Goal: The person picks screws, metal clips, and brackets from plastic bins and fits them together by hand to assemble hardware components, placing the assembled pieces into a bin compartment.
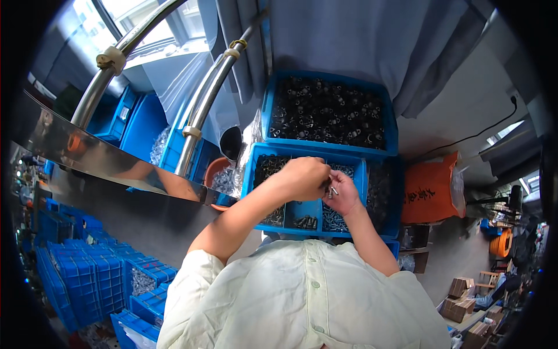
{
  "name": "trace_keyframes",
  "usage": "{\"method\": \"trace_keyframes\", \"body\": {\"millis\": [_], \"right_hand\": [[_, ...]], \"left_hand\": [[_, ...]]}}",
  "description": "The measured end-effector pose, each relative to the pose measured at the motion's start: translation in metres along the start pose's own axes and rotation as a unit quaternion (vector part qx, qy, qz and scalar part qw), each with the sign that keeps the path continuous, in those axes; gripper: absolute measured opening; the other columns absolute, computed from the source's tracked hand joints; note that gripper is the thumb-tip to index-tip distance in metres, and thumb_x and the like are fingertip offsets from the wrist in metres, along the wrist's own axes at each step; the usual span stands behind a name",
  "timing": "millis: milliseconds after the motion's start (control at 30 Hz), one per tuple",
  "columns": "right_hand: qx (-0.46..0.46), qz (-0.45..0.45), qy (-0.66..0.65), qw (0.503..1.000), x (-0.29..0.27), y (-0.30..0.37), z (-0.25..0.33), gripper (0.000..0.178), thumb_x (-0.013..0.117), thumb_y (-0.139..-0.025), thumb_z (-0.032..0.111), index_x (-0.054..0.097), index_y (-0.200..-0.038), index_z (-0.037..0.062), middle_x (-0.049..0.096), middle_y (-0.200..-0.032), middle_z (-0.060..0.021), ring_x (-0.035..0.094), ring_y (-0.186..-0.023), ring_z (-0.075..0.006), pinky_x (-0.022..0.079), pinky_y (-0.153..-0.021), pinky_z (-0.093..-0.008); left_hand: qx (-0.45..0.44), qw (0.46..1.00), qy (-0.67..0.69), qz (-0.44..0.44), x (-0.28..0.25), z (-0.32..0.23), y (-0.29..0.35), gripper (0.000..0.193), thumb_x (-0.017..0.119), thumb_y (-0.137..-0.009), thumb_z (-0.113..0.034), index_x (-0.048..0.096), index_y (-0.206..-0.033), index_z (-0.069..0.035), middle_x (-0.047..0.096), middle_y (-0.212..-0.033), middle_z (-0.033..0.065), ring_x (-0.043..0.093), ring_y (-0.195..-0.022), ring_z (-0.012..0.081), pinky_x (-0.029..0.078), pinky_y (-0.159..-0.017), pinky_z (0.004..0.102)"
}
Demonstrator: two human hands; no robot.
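My left hand and my right hand meet above a blue divided tray. Small silver screws stick out between the fingers of both hands. The tray's compartments hold dark metal parts and silver screws. Right behind it stands a larger blue bin full of dark metal fittings. Both forearms come up from my pale green shirt at the bottom of the view.
A shiny metal rail and two chrome tubes cross on the left. Stacks of blue crates stand lower left. An orange bag sits to the right, and an orange bowl with clear bags lies left of the tray.
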State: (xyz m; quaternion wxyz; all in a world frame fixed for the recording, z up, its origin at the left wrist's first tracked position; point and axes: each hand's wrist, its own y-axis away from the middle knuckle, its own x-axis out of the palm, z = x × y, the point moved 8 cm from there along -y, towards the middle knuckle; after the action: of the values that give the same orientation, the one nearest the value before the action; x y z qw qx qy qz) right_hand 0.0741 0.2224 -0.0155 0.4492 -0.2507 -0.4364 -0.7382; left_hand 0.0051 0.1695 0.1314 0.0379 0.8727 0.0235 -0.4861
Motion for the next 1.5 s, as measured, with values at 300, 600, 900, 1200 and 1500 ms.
{"method": "trace_keyframes", "body": {"millis": [300,600,900,1200,1500], "right_hand": [[0.027,-0.023,-0.135,0.990,-0.030,0.018,-0.018,0.016,0.045,-0.092,0.011,0.054,-0.100,0.0017,0.058,-0.103,-0.0100,0.058,-0.092,-0.0202,0.049,-0.086,-0.0342],[0.036,-0.132,-0.187,0.973,-0.027,0.021,-0.017,0.016,0.051,-0.091,0.014,0.054,-0.097,-0.0006,0.058,-0.099,-0.0138,0.057,-0.092,-0.0262,0.047,-0.088,-0.0414],[0.040,-0.005,-0.070,0.997,0.096,-0.075,-0.023,0.024,0.048,-0.094,0.022,0.058,-0.093,0.0007,0.062,-0.095,-0.0125,0.058,-0.094,-0.0249,0.047,-0.089,-0.0392],[-0.360,0.032,0.566,0.741,0.190,-0.172,-0.034,0.034,0.047,-0.097,0.029,0.059,-0.107,-0.0011,0.063,-0.107,-0.0118,0.057,-0.105,-0.0213,0.041,-0.095,-0.0326],[-0.403,-0.044,0.556,0.725,0.102,-0.045,0.047,0.020,0.049,-0.095,0.016,0.058,-0.105,-0.0001,0.058,-0.111,-0.0083,0.055,-0.100,-0.0166,0.042,-0.090,-0.0290]], "left_hand": [[0.086,0.993,0.061,-0.055,0.040,-0.005,-0.001,0.018,0.064,-0.072,-0.003,0.064,-0.091,-0.001,0.063,-0.085,0.0138,0.063,-0.080,0.0318,0.052,-0.071,0.0386],[-0.010,0.955,0.239,-0.175,0.032,0.043,0.088,0.015,0.061,-0.077,0.001,0.064,-0.092,-0.001,0.060,-0.079,0.0099,0.063,-0.069,0.0204,0.051,-0.062,0.0285],[-0.084,0.891,0.299,-0.332,0.036,0.078,0.167,0.013,0.064,-0.078,-0.002,0.064,-0.091,0.000,0.060,-0.079,0.0074,0.061,-0.070,0.0157,0.049,-0.062,0.0249],[-0.034,0.887,0.261,-0.379,0.026,0.110,0.161,0.034,0.065,-0.082,-0.018,0.058,-0.111,-0.002,0.053,-0.110,0.0131,0.052,-0.102,0.0226,0.042,-0.088,0.0311],[-0.032,0.853,0.298,-0.428,0.028,0.120,0.163,0.042,0.059,-0.084,-0.025,0.053,-0.120,-0.004,0.050,-0.118,0.0136,0.050,-0.108,0.0266,0.039,-0.093,0.0361]]}}
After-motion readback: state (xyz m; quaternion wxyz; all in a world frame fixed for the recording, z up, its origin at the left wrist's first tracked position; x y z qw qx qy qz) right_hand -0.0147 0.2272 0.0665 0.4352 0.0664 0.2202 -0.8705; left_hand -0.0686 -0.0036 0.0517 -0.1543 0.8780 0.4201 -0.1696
